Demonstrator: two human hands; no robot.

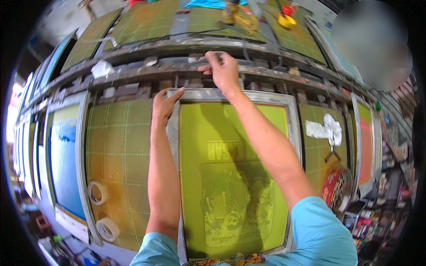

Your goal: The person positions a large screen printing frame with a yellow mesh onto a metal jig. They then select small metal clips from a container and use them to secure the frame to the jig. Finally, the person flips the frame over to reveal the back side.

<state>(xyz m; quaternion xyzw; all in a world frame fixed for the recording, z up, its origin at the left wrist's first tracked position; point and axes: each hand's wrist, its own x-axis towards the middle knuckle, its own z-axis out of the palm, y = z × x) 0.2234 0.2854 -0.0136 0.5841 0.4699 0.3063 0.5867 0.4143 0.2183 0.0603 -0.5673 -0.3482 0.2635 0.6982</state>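
Observation:
A screen printing frame [266,96] with grey metal edges and yellow-green mesh [197,128] lies in front of me. Its mesh carries a faint picture and lettering. My left hand [164,105] grips the frame's upper left corner, the thumb laid along the top edge. Beyond that edge, my right hand [223,73] is over the wooden rail [155,71], its fingers curled together. Whatever those fingers may hold is too small to make out. My right forearm crosses above the mesh and hides part of it.
Tape rolls [97,193] lie on the board at left, beside a blue-meshed frame [66,150]. At right are crumpled white paper [326,129], a round red tin [336,188] and a red-meshed frame [365,150]. A yellow cup [286,21] and a black cable [177,34] are across the rail.

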